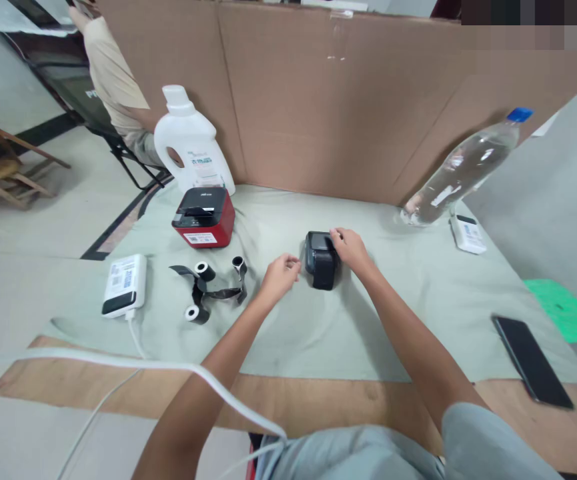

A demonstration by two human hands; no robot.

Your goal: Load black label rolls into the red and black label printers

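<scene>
A small black box-shaped device [324, 267], its kind unclear, stands on the pale green cloth at the middle of the table. My right hand [351, 248] grips its right side, with fingertips at the upper right edge. Just left of the device, apart from it, is my left hand [282, 272]. Its fingers are curled together, and whatever they may hold is too small to make out. Farther left lie several small rolls of black strip [197, 314], partly unwound. Behind them sits a red and black printer-like box [204, 219].
A white jug [195, 150] and a clear blue-capped bottle [461, 173] stand by the cardboard wall [288, 100]. White power banks [125, 283] lie at both sides. A phone [533, 360] is at right. A white cable [168, 365] crosses in front. Another person [113, 80] sits beyond the cardboard.
</scene>
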